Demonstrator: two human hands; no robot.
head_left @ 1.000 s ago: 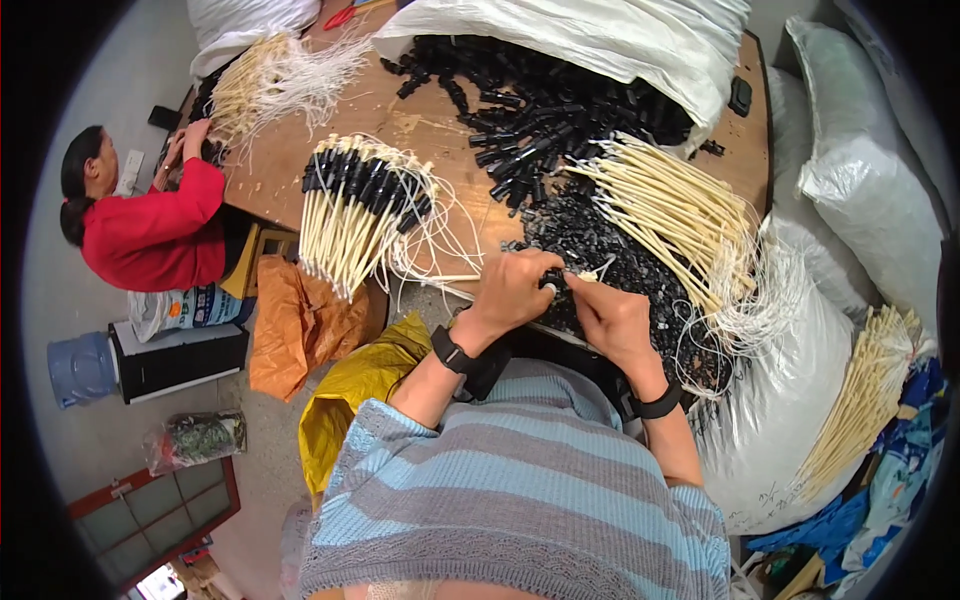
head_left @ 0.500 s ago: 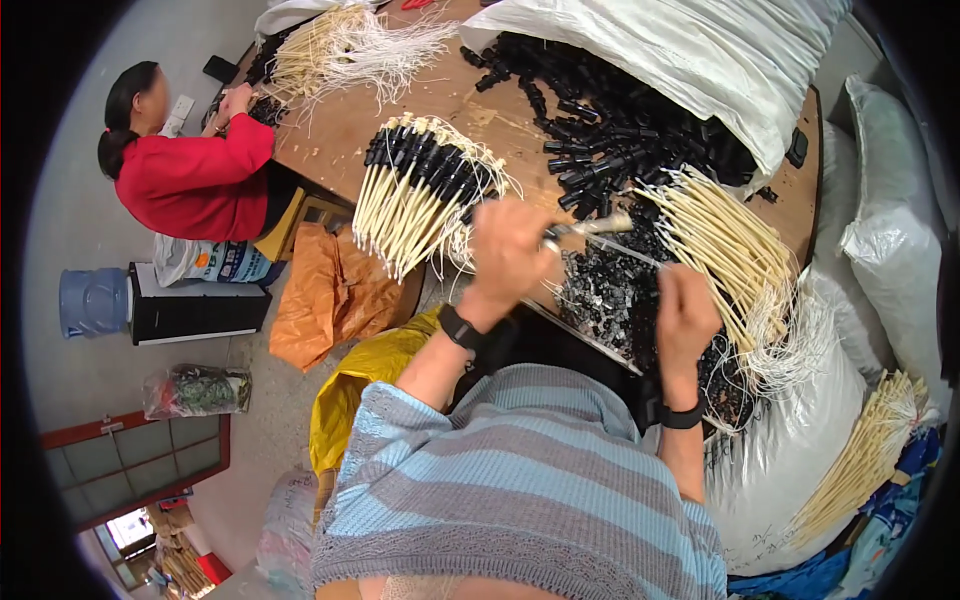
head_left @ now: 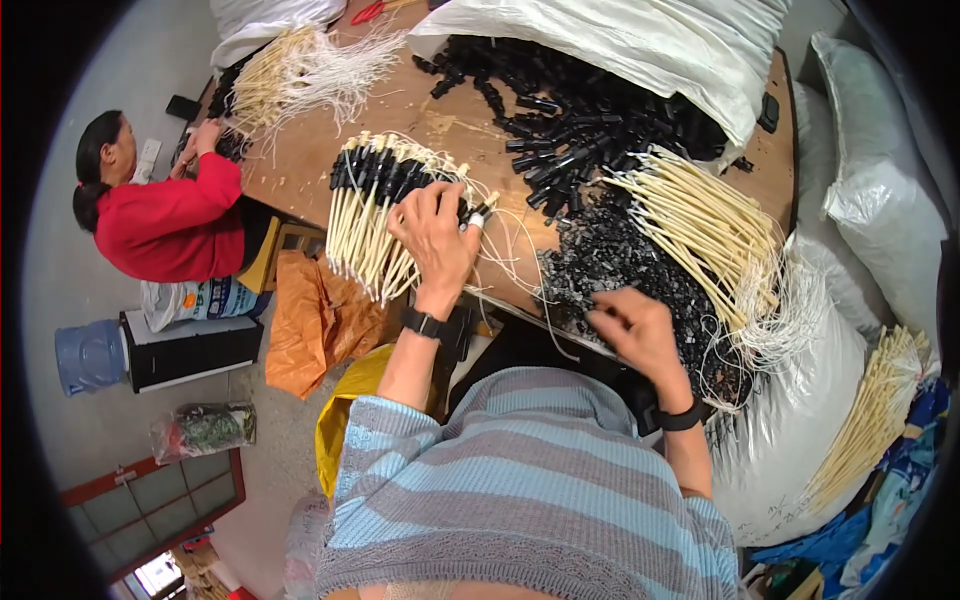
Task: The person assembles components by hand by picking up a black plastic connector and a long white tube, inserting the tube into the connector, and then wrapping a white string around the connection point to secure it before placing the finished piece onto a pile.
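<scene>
My left hand (head_left: 437, 238) lies over the right end of a row of cream sticks with black sleeves (head_left: 375, 185) at the table's near edge. Its fingers are spread, and the white-wrapped thumb stands apart beside a sleeved stick end (head_left: 484, 208); the palm side is hidden. Loose white strings trail from there toward the edge. My right hand (head_left: 638, 330), fingers parted and somewhat blurred, hovers at the near side of a heap of small black clips (head_left: 600, 255). Nothing shows between its fingers. Right of the heap lies a bundle of bare cream sticks (head_left: 700, 235) with white strings.
Black sleeves (head_left: 560, 150) spill from a white woven sack (head_left: 620, 60) across the wooden table (head_left: 430, 105). At far left a person in red (head_left: 170, 215) works beside another stick bundle (head_left: 275, 75). Stuffed white sacks (head_left: 880, 170) line the right side. An orange sack (head_left: 315, 315) lies left.
My left hand has moved left with the sleeved stick to the row. My right hand has let go of the string and shifted left and down beside the clips. The view has shifted slightly.
</scene>
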